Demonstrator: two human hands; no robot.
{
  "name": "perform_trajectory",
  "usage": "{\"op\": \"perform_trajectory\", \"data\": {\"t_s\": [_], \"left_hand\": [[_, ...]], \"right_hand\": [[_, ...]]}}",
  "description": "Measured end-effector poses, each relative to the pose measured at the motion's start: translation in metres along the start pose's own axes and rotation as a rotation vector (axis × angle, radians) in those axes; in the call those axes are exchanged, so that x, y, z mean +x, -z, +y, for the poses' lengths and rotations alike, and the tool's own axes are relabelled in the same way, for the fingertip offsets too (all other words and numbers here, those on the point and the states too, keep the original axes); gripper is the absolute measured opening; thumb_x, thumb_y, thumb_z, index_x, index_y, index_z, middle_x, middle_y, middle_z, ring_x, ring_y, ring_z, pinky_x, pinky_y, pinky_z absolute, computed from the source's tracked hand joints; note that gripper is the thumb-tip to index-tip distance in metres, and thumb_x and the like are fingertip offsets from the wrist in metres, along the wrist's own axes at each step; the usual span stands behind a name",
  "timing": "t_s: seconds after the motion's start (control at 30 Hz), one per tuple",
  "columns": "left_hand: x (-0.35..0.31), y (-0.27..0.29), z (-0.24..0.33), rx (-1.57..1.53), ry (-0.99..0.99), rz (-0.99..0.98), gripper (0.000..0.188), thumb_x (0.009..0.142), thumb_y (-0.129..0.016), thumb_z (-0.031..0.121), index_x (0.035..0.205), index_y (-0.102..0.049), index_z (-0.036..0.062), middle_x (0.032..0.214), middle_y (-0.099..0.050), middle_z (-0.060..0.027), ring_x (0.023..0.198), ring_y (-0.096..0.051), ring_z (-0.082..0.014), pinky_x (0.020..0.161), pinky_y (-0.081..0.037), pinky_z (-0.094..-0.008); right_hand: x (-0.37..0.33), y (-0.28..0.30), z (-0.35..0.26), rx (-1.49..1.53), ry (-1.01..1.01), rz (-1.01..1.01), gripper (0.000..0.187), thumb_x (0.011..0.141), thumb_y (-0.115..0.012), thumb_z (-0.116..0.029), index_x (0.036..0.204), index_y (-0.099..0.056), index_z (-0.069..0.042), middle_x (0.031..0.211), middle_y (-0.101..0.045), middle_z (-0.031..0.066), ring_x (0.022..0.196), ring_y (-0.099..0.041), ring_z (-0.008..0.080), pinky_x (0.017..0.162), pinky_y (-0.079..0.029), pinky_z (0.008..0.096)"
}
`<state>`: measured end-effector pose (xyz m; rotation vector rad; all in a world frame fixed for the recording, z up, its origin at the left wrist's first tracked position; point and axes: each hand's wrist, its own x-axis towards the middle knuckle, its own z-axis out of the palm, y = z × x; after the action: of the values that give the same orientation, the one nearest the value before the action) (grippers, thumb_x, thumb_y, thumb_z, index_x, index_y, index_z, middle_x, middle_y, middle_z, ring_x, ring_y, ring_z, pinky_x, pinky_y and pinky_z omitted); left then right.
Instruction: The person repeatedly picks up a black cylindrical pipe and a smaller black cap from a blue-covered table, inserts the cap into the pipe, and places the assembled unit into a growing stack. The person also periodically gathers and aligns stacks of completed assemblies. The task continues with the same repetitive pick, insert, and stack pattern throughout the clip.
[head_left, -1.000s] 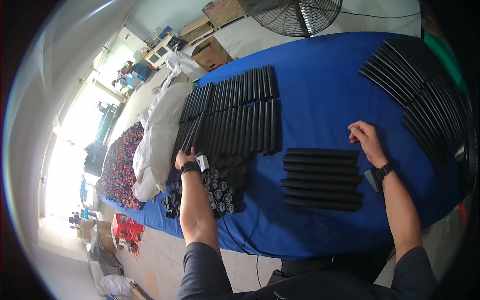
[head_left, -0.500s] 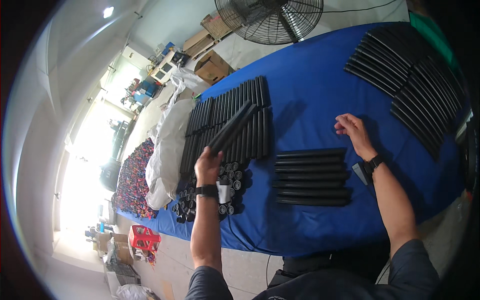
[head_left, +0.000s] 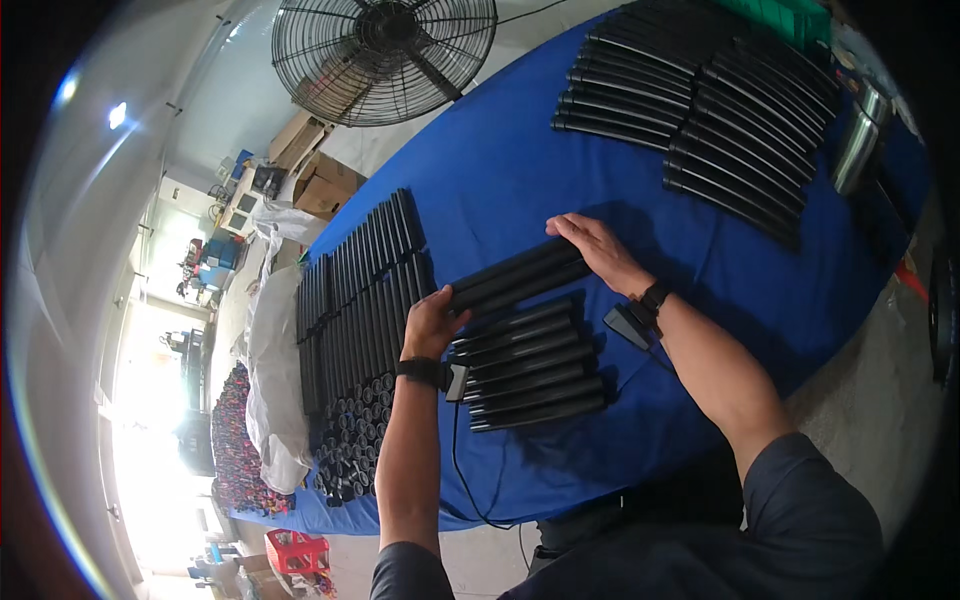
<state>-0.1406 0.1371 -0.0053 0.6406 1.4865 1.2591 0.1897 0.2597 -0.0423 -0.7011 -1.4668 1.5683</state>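
Between my hands lie a few black tubes [head_left: 515, 280], held side by side above the blue-covered table. My left hand [head_left: 430, 325] is closed round their left ends. At the right ends, my right hand [head_left: 602, 258] presses against them, its fingers reaching over the far side. Just below them, nearer to me, a row of similar black tubes [head_left: 535, 372] lies side by side on the cloth. Left of my left hand is a larger layered stack of black tubes [head_left: 365, 300]. Round black caps [head_left: 350, 435] are heaped at that stack's near end.
At the far right, more black tubes [head_left: 690, 110] lie in fanned rows, beside a metal flask [head_left: 862, 140] and a green crate [head_left: 790, 22]. A white plastic sack [head_left: 275, 370] borders the left stack. Past the blue cloth [head_left: 500, 150] stands a large fan [head_left: 385, 50]. A cable hangs from my left wrist.
My left hand has brought the tubes rightward from the left stack, over the nearer row. My right hand, free before, now meets their right ends. The whole view has shifted to the right.
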Motion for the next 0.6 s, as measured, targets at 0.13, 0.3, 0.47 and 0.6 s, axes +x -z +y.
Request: {"op": "perform_trajectory", "data": {"t_s": [0.13,0.3,0.47,0.6], "left_hand": [[0.007,0.01,-0.002,0.094,0.113,-0.004,0.027,0.105,-0.06,0.023,0.117,-0.062,-0.0013,0.114,-0.063,-0.0113,0.109,-0.061,-0.0263,0.092,-0.056,-0.0468],[0.0,-0.004,0.004,0.144,0.211,0.011,0.036,0.105,-0.058,0.023,0.132,-0.057,-0.0012,0.122,-0.066,-0.0139,0.104,-0.063,-0.0262,0.091,-0.055,-0.0364],[-0.002,0.007,0.003,0.027,0.216,-0.014,0.032,0.106,-0.056,0.025,0.123,-0.058,-0.0022,0.114,-0.068,-0.0117,0.098,-0.065,-0.0241,0.085,-0.055,-0.0349],[-0.012,0.02,0.003,0.079,0.148,-0.003,0.033,0.105,-0.057,0.024,0.119,-0.063,-0.0043,0.112,-0.07,-0.0111,0.093,-0.067,-0.0235,0.081,-0.056,-0.0363]], "right_hand": [[-0.008,-0.013,-0.005,-0.363,0.114,-0.077,0.037,0.102,-0.062,-0.03,0.125,-0.067,-0.001,0.128,-0.066,0.0145,0.126,-0.057,0.0288,0.107,-0.044,0.0412],[-0.001,-0.018,0.029,-0.826,0.466,-0.061,0.033,0.095,-0.06,-0.014,0.125,-0.068,-0.004,0.128,-0.066,0.0138,0.125,-0.056,0.0326,0.11,-0.042,0.0458],[-0.002,-0.022,0.022,-0.837,0.425,-0.148,0.034,0.093,-0.057,-0.013,0.124,-0.069,-0.005,0.129,-0.065,0.0104,0.124,-0.056,0.0312,0.11,-0.042,0.046],[-0.003,-0.022,0.016,-0.802,0.405,-0.214,0.035,0.092,-0.057,-0.015,0.123,-0.069,-0.005,0.129,-0.065,0.0098,0.123,-0.056,0.0303,0.109,-0.042,0.0461]]}}
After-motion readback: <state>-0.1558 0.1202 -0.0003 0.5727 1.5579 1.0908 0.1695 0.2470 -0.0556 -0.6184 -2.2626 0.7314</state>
